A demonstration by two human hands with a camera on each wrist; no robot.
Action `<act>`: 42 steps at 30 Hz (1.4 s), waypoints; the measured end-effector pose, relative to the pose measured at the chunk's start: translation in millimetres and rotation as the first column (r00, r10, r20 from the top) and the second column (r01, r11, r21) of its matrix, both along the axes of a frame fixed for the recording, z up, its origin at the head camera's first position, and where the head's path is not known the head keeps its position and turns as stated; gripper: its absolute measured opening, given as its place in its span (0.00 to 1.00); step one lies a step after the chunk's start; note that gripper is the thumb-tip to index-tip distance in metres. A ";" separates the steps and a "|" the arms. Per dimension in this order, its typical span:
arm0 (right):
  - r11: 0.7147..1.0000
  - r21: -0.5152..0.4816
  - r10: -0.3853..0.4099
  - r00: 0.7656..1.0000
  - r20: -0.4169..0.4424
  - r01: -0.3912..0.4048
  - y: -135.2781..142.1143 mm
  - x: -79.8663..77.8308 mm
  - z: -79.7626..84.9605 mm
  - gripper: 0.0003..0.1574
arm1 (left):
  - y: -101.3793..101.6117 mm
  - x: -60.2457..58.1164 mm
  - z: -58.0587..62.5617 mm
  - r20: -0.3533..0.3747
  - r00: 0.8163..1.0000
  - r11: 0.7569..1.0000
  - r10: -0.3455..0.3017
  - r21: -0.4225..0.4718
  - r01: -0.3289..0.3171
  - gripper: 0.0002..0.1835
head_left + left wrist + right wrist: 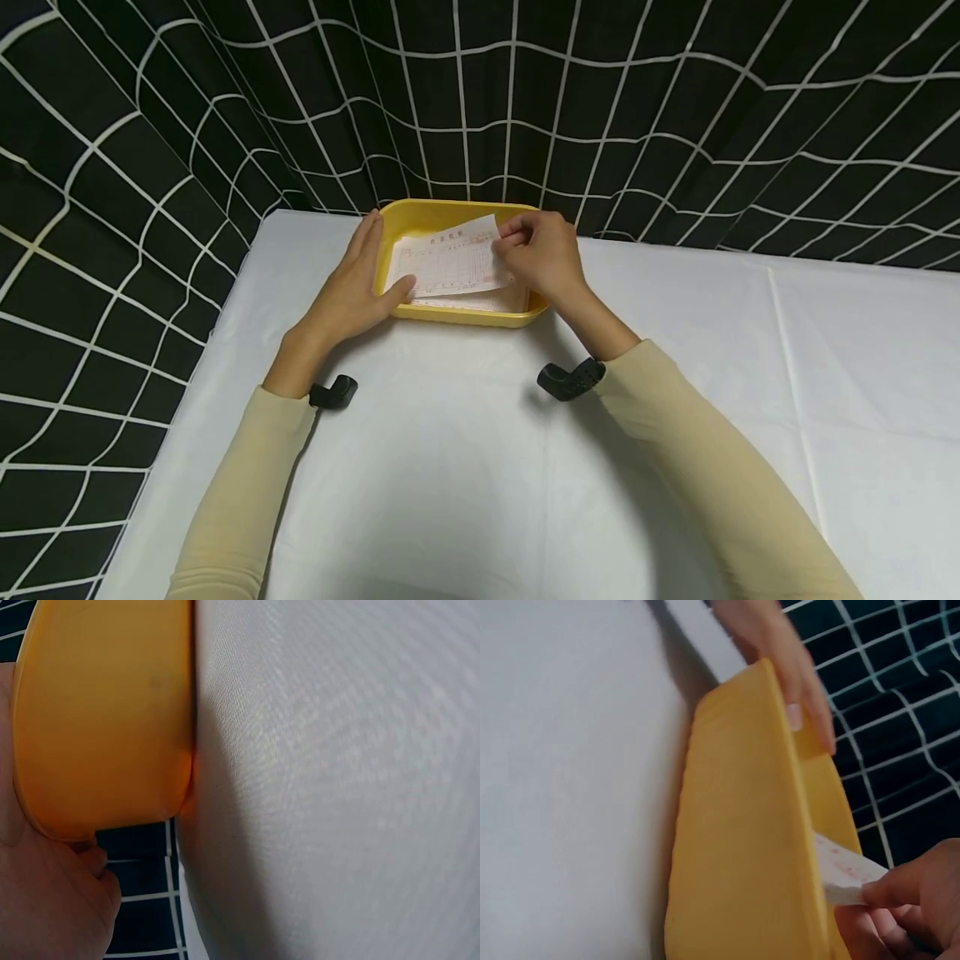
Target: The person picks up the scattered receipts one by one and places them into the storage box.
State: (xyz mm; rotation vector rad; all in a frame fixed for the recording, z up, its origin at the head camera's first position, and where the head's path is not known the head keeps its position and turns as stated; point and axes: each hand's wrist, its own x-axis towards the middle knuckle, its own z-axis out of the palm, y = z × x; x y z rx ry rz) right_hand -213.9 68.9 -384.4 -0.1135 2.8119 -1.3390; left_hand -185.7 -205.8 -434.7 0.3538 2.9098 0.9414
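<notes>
A yellow plastic basin stands on the white cloth and holds printed paper slips. My left hand grips its near left corner, fingers along the left rim and thumb reaching over the front edge onto the paper. In the left wrist view this hand lies against the basin's rim. My right hand pinches the right edge of the top paper slip, a white form with a ruled grid and reddish print. That slip lies tilted over more paper. The right wrist view shows thumb and fingers on the slip's edge.
The white-covered table extends in front of the basin and to the right. Black cloth with a white grid hangs close behind the basin and along the left. A dark wrist camera sits at the right wrist, another at the left.
</notes>
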 end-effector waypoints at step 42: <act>1.000 0.013 0.022 0.941 -0.339 -0.019 138.1 86.5 -7.5 0.26 | -14.3 17.5 -7.3 -0.098 0.994 0.996 0.044 0.084 -0.036 0.46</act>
